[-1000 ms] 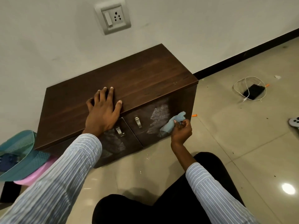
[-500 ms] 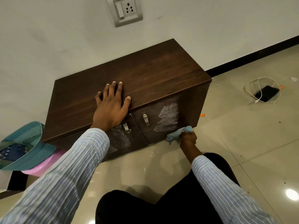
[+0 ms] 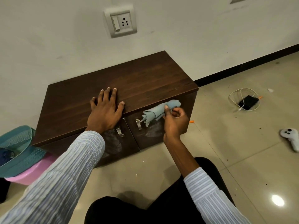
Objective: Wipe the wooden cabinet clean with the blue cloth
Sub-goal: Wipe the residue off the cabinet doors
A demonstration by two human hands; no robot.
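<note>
A low dark wooden cabinet (image 3: 142, 80) stands on the floor against the white wall, with two front doors and metal handles. My left hand (image 3: 105, 110) lies flat on its top near the front edge, fingers spread. My right hand (image 3: 174, 122) grips the bunched blue cloth (image 3: 159, 112) against the upper part of the right door, just under the top edge. White dusty smears show on both doors, below the cloth and beside the left handle.
A teal basket (image 3: 19, 146) sits on a pink tub (image 3: 30, 173) left of the cabinet. On the tiled floor to the right lie a black phone with a white cable (image 3: 247, 102), a white controller (image 3: 291, 139) and a small orange object (image 3: 191, 121). A wall socket (image 3: 121, 23) is above.
My right hand has swept the cloth from the bottom of the right door up to its top edge. The white smear there looks smaller. My left hand has stayed on the cabinet top.
</note>
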